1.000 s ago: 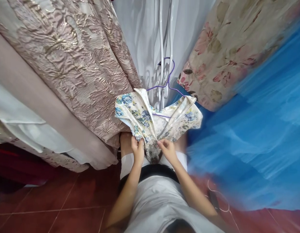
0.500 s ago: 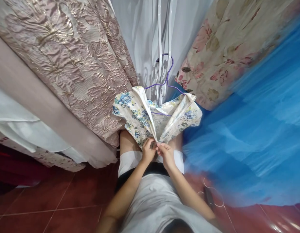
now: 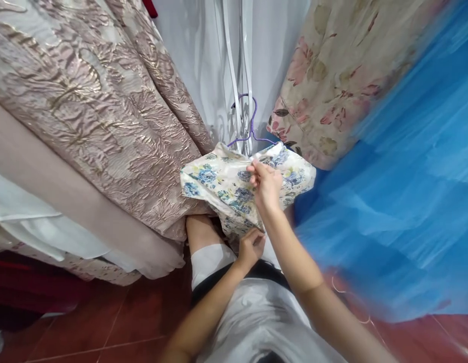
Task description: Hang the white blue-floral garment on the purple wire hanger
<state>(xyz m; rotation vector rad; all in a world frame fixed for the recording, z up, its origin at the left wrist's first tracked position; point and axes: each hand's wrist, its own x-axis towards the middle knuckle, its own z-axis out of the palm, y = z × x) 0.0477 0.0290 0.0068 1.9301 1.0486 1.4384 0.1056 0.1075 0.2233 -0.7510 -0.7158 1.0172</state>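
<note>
A white dress with blue flowers (image 3: 207, 176) hangs on a purple hanger (image 3: 252, 121) in front of my legs. My right hand (image 3: 267, 184) is closed in a pinch at the dress's neckline, just below the hanger. It appears to hold the zipper pull, though the pull itself is too small to make out. Lower down, my left hand (image 3: 251, 248) pinches the dress fabric near my lap. The opening now lies together between my two hands, partly behind my right hand and forearm.
White straps (image 3: 246, 65) hang beside the hanger hook, before a white cloth (image 3: 192, 55). Pink and gold textured fabric (image 3: 105, 106) hangs at left. Cream floral fabric (image 3: 320, 96) and blue tulle (image 3: 400, 201) hang at right. The floor (image 3: 143, 312) has red tiles.
My right hand has moved up from beside my left hand to the neckline. The dress's V-shaped opening has closed along the way. My left hand has stayed low, holding the fabric.
</note>
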